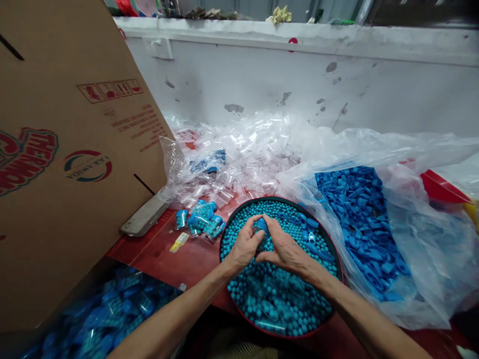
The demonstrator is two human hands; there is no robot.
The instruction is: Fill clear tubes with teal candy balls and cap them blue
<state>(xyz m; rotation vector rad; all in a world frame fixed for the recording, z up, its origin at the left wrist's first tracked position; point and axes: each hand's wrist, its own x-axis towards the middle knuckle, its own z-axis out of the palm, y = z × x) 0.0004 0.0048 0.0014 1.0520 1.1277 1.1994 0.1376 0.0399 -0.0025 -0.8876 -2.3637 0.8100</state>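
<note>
A round dark tray (334, 249) full of small turquoise balls lies on a red table, with a few clear tubes and blue caps among the balls. Over its middle, my left hand (244, 246) and my right hand (283, 248) meet, fingers curled round one small blue-capped tube (260, 227). Both hands pinch it from either side. Several filled, capped tubes (202, 222) lie in a small heap on the table just left of the tray.
A clear plastic bag of loose blue caps (355, 219) lies to the right. A heap of empty clear tubes (258, 149) lies behind the tray against a white wall. A big cardboard box flap (67, 149) stands at left, with filled tubes (108, 314) below it.
</note>
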